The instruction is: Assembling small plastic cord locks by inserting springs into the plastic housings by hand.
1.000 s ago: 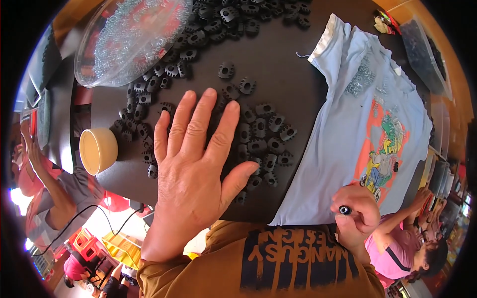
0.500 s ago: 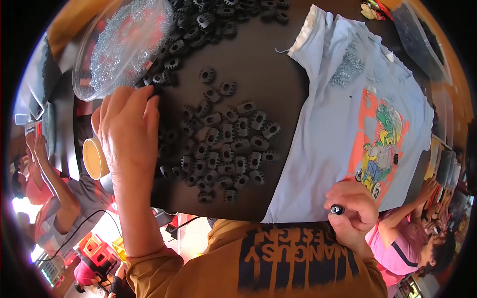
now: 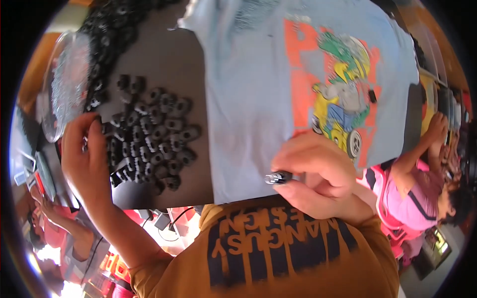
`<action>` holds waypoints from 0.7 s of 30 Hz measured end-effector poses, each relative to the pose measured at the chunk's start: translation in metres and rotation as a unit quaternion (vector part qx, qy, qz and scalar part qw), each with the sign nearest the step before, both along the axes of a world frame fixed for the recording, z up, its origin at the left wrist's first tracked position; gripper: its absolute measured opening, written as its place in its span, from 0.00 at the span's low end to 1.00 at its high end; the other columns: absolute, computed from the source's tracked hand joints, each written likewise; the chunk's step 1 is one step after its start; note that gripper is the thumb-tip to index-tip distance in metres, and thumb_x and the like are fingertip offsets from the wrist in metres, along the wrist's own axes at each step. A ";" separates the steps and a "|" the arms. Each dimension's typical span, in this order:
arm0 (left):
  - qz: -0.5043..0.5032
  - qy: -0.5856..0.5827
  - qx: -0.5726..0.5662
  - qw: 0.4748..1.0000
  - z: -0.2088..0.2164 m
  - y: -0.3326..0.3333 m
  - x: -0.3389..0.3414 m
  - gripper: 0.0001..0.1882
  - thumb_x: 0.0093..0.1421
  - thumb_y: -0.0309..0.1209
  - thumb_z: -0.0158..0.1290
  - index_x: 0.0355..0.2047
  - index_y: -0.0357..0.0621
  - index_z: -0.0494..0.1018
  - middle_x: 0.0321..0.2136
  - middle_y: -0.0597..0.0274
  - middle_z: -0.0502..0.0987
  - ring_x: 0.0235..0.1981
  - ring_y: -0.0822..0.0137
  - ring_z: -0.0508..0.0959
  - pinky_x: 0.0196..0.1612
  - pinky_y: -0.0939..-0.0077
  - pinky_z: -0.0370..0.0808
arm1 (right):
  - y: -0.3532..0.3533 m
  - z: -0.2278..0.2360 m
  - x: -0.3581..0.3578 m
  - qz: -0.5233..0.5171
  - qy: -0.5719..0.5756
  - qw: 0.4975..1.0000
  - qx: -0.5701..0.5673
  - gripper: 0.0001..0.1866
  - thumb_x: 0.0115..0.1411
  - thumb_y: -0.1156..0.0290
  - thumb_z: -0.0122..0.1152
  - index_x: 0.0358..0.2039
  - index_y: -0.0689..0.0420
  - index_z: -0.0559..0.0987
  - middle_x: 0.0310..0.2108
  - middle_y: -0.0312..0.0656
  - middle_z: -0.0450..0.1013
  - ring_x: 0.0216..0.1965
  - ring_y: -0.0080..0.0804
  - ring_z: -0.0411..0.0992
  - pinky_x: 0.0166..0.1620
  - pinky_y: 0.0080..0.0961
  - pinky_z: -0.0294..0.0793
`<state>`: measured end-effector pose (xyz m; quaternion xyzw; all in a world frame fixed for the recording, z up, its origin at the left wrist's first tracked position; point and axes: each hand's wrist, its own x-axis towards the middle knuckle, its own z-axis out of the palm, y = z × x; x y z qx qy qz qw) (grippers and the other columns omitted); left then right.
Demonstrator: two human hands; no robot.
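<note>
My right hand is closed round a small black cylindrical piece with a shiny metal tip, held over the lower part of a light blue T-shirt. The metal tip points left. At the left, my left hand has its fingers curled together beside a clear round tub of small metal springs. A silvery glint shows between those fingers, too small and blurred to name. Right of this hand lie several black ribbed plastic parts with oval holes, loose on the dark tabletop.
A larger heap of black parts spreads at the far left. Loose metal springs lie on the shirt's far end. A co-worker in a pink top sits at the right; another person's arm shows at the left.
The whole view has shifted. My right hand has moved left over the shirt, and the metal tip, earlier pointing up, now points left. My left hand's fingers have curled in further.
</note>
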<state>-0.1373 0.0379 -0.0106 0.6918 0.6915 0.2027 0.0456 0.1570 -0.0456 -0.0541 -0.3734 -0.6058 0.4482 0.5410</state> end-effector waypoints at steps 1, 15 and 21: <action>0.009 -0.054 -0.043 0.998 0.007 -0.009 0.010 0.06 0.58 0.24 0.49 0.34 0.38 0.74 0.28 0.67 0.75 0.25 0.76 0.70 0.32 0.83 0.67 | -0.002 0.002 0.001 0.003 0.001 1.000 -0.010 0.14 0.44 0.83 0.65 0.34 0.65 0.78 0.27 0.43 0.74 0.24 0.34 0.70 0.27 0.25 0.66; -0.186 -0.531 -0.250 0.788 0.008 -0.058 0.114 0.09 0.53 0.17 0.52 0.36 0.31 0.71 0.30 0.59 0.74 0.24 0.77 0.72 0.28 0.86 0.69 | -0.004 -0.005 0.009 0.008 0.017 1.000 0.008 0.13 0.48 0.79 0.65 0.37 0.64 0.78 0.31 0.41 0.75 0.21 0.24 0.65 0.26 0.22 0.61; -0.236 -0.459 -0.125 0.847 0.000 -0.066 0.118 0.09 0.52 0.18 0.52 0.35 0.32 0.71 0.29 0.56 0.74 0.28 0.69 0.73 0.33 0.79 0.69 | -0.004 -0.006 0.009 0.003 0.027 1.000 0.010 0.14 0.47 0.80 0.65 0.37 0.64 0.79 0.31 0.41 0.75 0.23 0.25 0.66 0.26 0.21 0.62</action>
